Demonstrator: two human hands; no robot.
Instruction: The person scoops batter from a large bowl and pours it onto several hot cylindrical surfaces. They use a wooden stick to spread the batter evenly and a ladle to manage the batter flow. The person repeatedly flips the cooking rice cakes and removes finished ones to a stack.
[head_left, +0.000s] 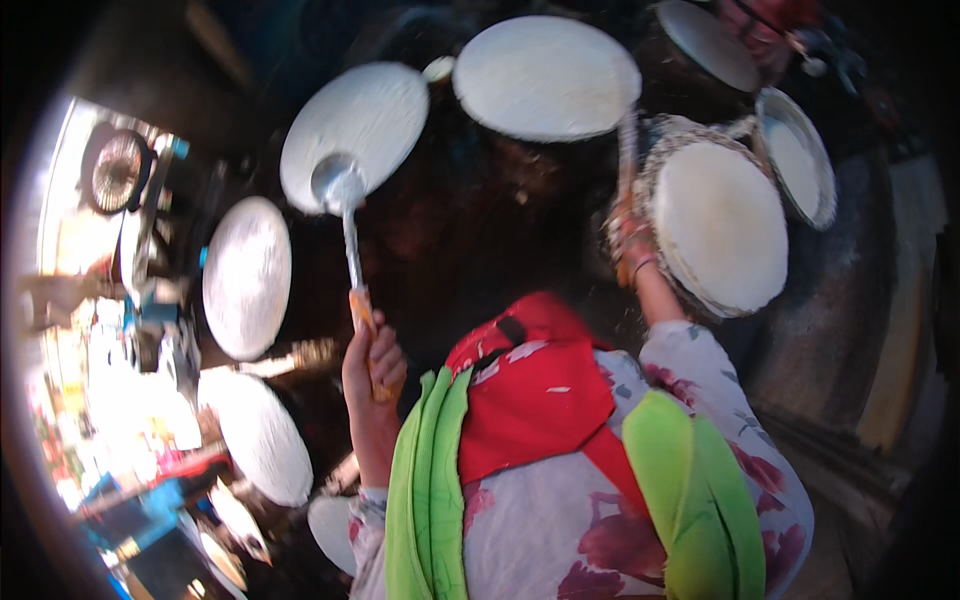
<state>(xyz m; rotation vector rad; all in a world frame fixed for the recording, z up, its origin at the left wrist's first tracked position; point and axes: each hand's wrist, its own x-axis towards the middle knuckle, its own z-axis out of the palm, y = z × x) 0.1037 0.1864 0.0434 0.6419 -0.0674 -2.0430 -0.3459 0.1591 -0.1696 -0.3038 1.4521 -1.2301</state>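
My left hand (376, 356) grips the orange handle of a metal ladle (351, 244). The ladle's round bowl lies over the near edge of a white, batter-like disc (375, 120). To the right, my right hand (637, 241) is blurred and closed around a thin stick-like tool (628, 154). That tool's far end overlaps the right edge of another white disc (547, 79). Close beside my right hand is a thick round stack of pale flat sheets (724, 225), with a rough, fibrous-looking rim behind it.
More white discs stand at left, one upper (247, 277) and one lower (259, 439). A round basin (799, 157) with white contents is beyond the stack. A fan (118, 171) stands in the bright area at far left. The surface between the discs is dark.
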